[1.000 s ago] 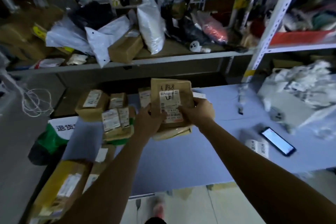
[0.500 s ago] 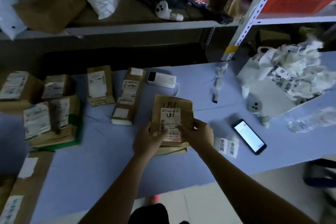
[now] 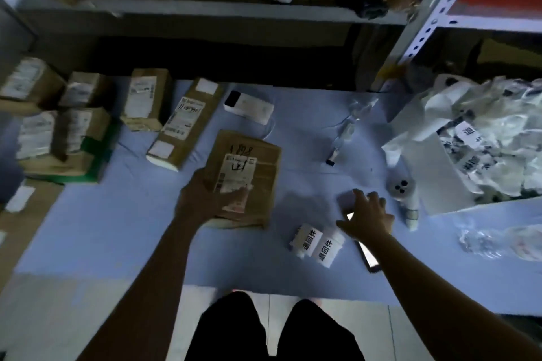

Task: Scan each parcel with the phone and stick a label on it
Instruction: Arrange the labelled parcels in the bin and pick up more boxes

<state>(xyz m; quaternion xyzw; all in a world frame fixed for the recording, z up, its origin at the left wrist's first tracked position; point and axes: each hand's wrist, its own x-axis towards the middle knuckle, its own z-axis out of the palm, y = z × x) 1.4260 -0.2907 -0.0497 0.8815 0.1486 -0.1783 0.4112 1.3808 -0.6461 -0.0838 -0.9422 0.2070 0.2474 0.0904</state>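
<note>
Your surface [image 3: 123,231] has open room near and left of the parcel [image 3: 258,173] lying at its centre. Your left hand [image 3: 205,199] holds the parcel's near-left edge, thumb across the shipping label [image 3: 237,176]. Your right hand [image 3: 368,218] has left the parcel since the earlier frame. Its fingers now spread over the phone [image 3: 368,255], hiding its far half, just right of the label strips [image 3: 318,242].

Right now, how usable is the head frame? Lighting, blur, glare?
Head view: dim overall, blue cast on the table; phone screen blown out white, partly under the right hand; stacked parcels at the left edge smeared; print on the parcel under the left hand only partly legible; shelf post leans, likely wide-angle distortion.
</note>
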